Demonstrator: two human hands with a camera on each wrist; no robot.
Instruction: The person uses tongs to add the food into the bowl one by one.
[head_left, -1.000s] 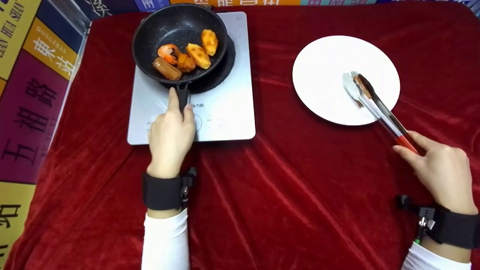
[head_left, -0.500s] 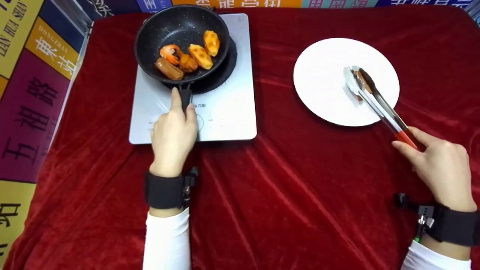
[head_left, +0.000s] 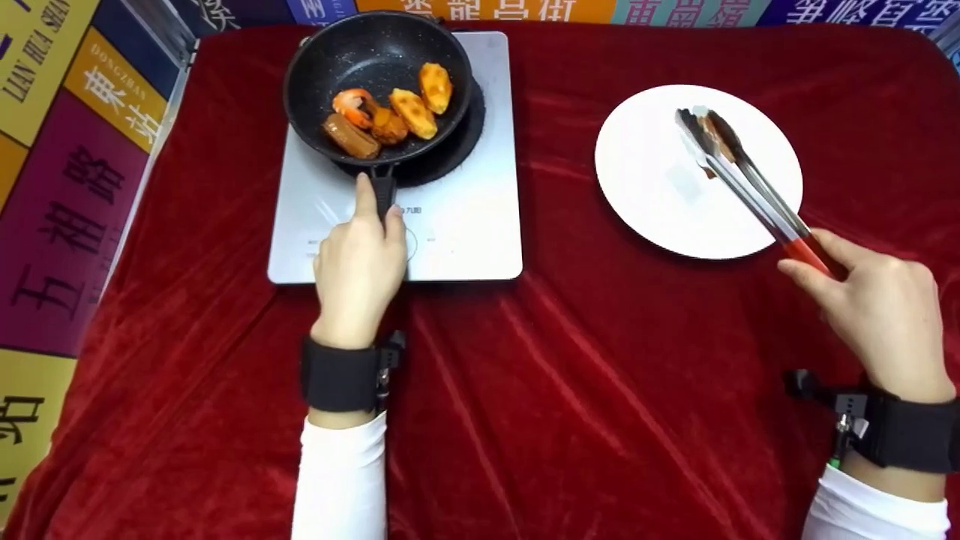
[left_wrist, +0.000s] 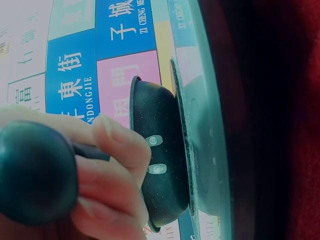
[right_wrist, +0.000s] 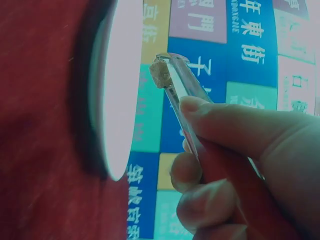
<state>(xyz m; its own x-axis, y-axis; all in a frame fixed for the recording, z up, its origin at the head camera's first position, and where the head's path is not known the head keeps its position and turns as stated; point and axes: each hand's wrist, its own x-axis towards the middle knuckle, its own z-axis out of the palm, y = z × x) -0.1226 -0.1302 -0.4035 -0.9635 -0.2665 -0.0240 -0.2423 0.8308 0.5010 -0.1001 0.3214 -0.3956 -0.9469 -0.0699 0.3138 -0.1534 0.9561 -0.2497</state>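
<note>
My left hand [head_left: 360, 262] grips the black handle [head_left: 384, 196] of a frying pan [head_left: 375, 56], index finger stretched along it toward the pan. The left wrist view shows the fingers wrapped round that handle. Inside the pan lie an orange-red shrimp [head_left: 352, 105], a brown sausage-like piece [head_left: 351, 136], a browned chunk [head_left: 390, 126] and two yellow-orange wedges [head_left: 413, 114]. My right hand [head_left: 889, 315] holds metal tongs [head_left: 750, 180] with red grips. Pinched at their tips is a brown piece of food [right_wrist: 161, 73], raised off the white plate [head_left: 645, 180].
The pan sits toward the back of a white induction cooktop [head_left: 472, 232], slightly left of its dark ring. A red velvet cloth [head_left: 562, 405] covers the table. Panels with printed characters [head_left: 94, 180] stand along the left and back edges.
The tongs have risen from the plate with the brown piece, their tips shifting toward the plate's far side. My left hand keeps its hold on the pan. The whole head view has shifted slightly.
</note>
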